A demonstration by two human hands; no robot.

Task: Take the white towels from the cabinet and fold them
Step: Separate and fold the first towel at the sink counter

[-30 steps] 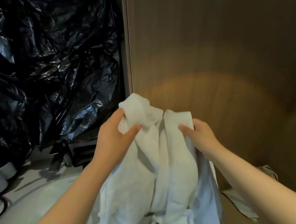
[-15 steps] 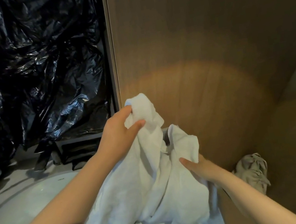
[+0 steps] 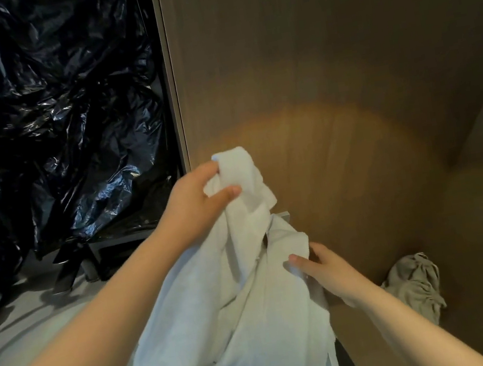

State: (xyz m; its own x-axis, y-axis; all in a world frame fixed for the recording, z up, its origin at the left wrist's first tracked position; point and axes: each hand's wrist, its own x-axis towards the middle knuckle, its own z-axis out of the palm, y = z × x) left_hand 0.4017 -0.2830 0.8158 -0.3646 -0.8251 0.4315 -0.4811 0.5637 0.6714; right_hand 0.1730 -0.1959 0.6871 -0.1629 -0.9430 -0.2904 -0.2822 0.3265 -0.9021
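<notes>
A crumpled white towel (image 3: 246, 302) hangs in front of me, bunched in loose folds. My left hand (image 3: 196, 202) grips its upper corner, thumb and fingers pinched round the cloth, and holds it up. My right hand (image 3: 323, 268) is lower, at the towel's right edge, with thumb over the fabric and fingers behind it. The brown wooden cabinet (image 3: 332, 105) rises behind the towel, lit by a warm patch of light.
A grey crumpled cloth (image 3: 417, 284) lies on the cabinet floor at the right. Shiny black plastic sheeting (image 3: 49, 118) covers the left side above a dark stand (image 3: 88, 261). Pale floor (image 3: 34, 320) lies at the lower left.
My right hand dropped from the towel's top to its lower right edge. My left hand kept its grip and stayed high. The view shifted right, which brought the grey cloth into sight.
</notes>
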